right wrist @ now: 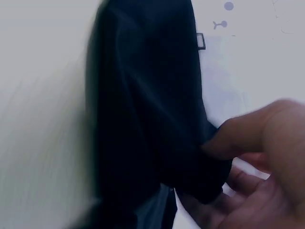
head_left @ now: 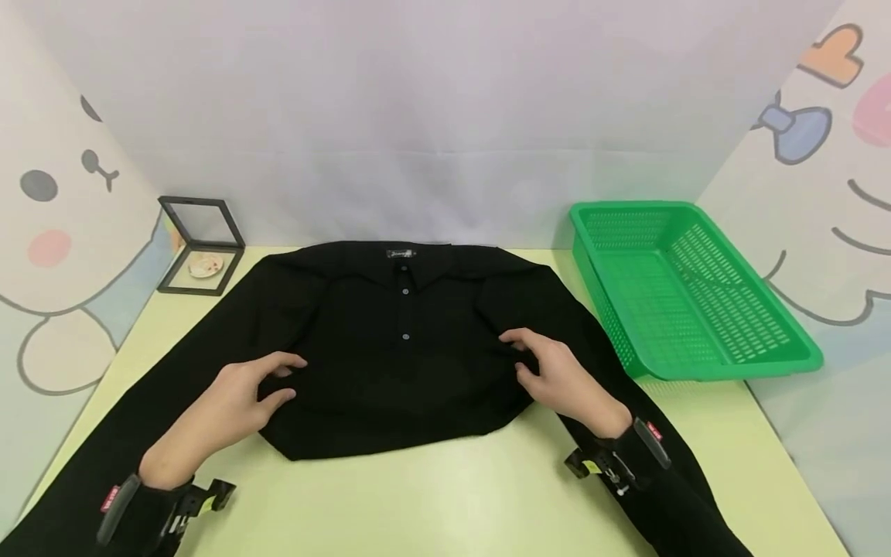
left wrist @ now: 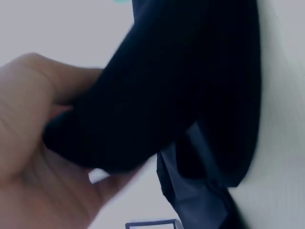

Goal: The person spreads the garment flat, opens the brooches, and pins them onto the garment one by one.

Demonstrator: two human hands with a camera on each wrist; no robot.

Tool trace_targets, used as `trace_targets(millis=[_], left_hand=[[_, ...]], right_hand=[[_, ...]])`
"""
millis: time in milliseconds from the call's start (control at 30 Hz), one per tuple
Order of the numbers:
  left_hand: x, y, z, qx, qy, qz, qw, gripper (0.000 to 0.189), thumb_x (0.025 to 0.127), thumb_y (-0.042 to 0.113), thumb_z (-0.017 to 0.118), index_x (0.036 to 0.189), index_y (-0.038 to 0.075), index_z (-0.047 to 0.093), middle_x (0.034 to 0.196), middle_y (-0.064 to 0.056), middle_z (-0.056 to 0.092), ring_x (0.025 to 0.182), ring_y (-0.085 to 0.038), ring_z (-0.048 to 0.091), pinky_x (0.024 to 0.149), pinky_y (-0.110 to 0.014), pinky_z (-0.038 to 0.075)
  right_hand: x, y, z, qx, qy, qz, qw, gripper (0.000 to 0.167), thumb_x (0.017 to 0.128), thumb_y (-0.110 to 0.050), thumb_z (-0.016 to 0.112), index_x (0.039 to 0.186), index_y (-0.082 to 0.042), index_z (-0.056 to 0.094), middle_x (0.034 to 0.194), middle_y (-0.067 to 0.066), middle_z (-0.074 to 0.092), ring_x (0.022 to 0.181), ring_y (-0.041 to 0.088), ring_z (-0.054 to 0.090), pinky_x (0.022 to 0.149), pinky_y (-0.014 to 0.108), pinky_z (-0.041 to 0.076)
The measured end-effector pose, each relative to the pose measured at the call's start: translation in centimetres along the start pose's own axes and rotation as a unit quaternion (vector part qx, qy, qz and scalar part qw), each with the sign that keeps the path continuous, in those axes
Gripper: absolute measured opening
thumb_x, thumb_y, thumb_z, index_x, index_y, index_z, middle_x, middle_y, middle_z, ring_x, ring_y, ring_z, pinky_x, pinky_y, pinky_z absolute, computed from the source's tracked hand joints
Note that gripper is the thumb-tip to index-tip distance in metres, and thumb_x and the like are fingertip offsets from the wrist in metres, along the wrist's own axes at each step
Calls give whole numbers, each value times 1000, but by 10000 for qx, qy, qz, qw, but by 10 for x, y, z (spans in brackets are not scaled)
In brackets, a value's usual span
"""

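A black button-up shirt (head_left: pixel 390 371) lies on the pale yellow table, its collar and label at the far side and its long sleeves slanting toward me on both sides. My left hand (head_left: pixel 254 391) is at the left side of the shirt body; in the left wrist view a fold of the black cloth (left wrist: pixel 138 105) runs between its thumb and fingers. At the right side, my right hand (head_left: pixel 557 371) pinches the cloth (right wrist: pixel 157 105) likewise, thumb on one face and fingers behind. The shirt's lower edge bulges toward me between the hands.
A green perforated basket (head_left: pixel 626 333) stands at the right rear. An opened black-framed case (head_left: pixel 226 278) with a small round item (head_left: pixel 205 264) inside is at the back left. A white curtain (head_left: pixel 418 116) hangs behind, with cartoon-printed panels (head_left: pixel 63 193) at both sides.
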State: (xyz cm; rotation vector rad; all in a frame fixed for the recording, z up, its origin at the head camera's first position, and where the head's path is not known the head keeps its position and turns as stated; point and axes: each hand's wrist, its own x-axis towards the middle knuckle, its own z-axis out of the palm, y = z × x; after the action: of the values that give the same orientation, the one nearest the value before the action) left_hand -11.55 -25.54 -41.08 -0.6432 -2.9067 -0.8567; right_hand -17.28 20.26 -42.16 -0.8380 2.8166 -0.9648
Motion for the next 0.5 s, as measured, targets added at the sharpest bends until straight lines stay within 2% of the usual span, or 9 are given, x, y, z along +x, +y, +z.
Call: trace_targets(millis=[100, 200, 267, 300, 333, 400, 433, 467, 500], left_hand=[[-6, -4, -4, -475, -141, 466, 9977, 37, 86, -4, 78, 117, 13, 68, 96, 3, 73, 79, -6, 65, 61, -22, 47], [-12, -7, -9, -1124, -853, 610, 9881, 27, 94, -1, 72, 115, 14, 67, 82, 12, 61, 70, 2, 53, 60, -21, 44], [-17, -9, -11, -1643, -1476, 556, 9737, 17, 99, 3, 67, 112, 13, 66, 72, 13, 54, 63, 6, 45, 57, -20, 42], [-19, -10, -11, -1954, -1798, 529, 9627, 13, 101, 4, 64, 111, 11, 65, 69, 10, 53, 61, 6, 43, 55, -20, 41], [-21, -11, -11, -2328, -2108, 481, 9482, 9, 103, 4, 61, 110, 9, 65, 66, 7, 54, 58, 4, 46, 54, -20, 44], [-25, -12, -11, -2942, -2586, 352, 9194, 9, 106, 4, 55, 106, 5, 64, 67, 2, 65, 56, -1, 56, 55, -23, 52], [-26, -11, -11, -3107, -2725, 271, 9102, 11, 107, 5, 53, 104, 5, 64, 70, 0, 70, 58, -4, 62, 57, -25, 55], [-27, -10, -11, -3143, -2790, 172, 9072, 14, 108, 7, 52, 102, 5, 65, 73, -1, 72, 61, -7, 65, 57, -26, 56], [-28, -9, -10, -3057, -2761, 59, 9112, 15, 108, 10, 53, 100, 6, 65, 75, 0, 74, 63, -9, 67, 57, -27, 57]], right_hand=[[-7, 2, -8, 182, -270, -140, 9994, 45, 90, 14, 51, 129, -4, 64, 121, 14, 69, 78, 15, 58, 71, 29, 45], [-15, 5, -18, 233, -834, -390, 9955, 46, 86, 18, 45, 119, -2, 70, 120, 13, 71, 86, 18, 63, 77, 28, 51], [-20, 7, -21, 302, -1220, -553, 9905, 45, 84, 21, 42, 105, -4, 74, 107, 9, 74, 79, 15, 61, 73, 27, 52], [-22, 7, -23, 333, -1394, -605, 9878, 46, 84, 21, 42, 99, -7, 75, 100, 6, 74, 79, 15, 64, 72, 26, 53], [-24, 7, -24, 349, -1522, -672, 9854, 46, 84, 22, 41, 92, -9, 75, 94, 2, 73, 81, 14, 65, 71, 25, 53], [-28, 6, -26, 406, -1732, -650, 9819, 48, 84, 22, 42, 83, -14, 73, 84, -4, 71, 73, 9, 63, 65, 24, 51], [-30, 5, -26, 414, -1824, -540, 9809, 48, 86, 21, 42, 80, -16, 72, 81, -6, 69, 68, 6, 58, 62, 23, 48], [-31, 4, -26, 409, -1876, -408, 9805, 46, 88, 19, 43, 79, -17, 72, 81, -7, 69, 64, 3, 55, 60, 22, 47], [-33, 3, -25, 397, -1881, -305, 9809, 45, 89, 17, 44, 80, -17, 72, 80, -8, 68, 62, 1, 51, 57, 21, 45]])
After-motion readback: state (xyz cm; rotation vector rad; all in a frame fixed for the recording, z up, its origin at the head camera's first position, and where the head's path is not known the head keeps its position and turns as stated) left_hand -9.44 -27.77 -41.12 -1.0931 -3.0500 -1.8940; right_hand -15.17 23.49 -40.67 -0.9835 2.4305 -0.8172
